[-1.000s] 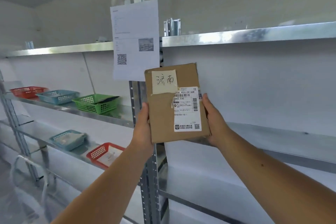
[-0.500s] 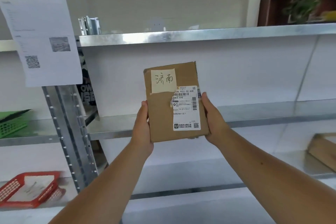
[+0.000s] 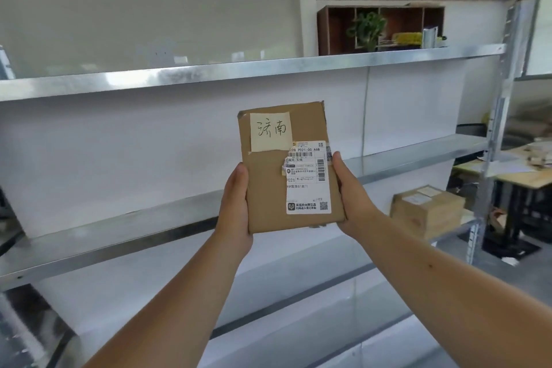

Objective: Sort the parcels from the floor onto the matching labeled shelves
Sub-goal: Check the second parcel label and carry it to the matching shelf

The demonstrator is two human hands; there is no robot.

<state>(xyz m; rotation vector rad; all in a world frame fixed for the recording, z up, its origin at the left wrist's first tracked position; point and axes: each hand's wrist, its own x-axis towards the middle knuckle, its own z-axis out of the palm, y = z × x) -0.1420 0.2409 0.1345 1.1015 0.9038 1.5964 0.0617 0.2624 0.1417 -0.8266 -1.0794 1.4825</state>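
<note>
I hold a flat brown cardboard parcel [image 3: 268,188] upright in front of me, at chest height before the metal shelving. It carries a pale handwritten note at its top and a white shipping label on its right half. My left hand [image 3: 236,203] grips its lower left edge. My right hand [image 3: 352,191] grips its lower right edge. Behind the parcel runs the middle metal shelf [image 3: 119,230], with the upper shelf [image 3: 179,78] above it.
Two stacked brown boxes [image 3: 427,209] sit on a lower shelf at the right. A perforated upright post [image 3: 493,134] ends the rack on the right. Beyond it stands a table with papers [image 3: 525,170]. A dark wooden cabinet with a plant [image 3: 367,27] shows above the top shelf.
My view has swung to the right along the rack. The posted paper sheet and the coloured baskets have left the view; the stacked boxes and end post have come in. The parcel stays in both hands.
</note>
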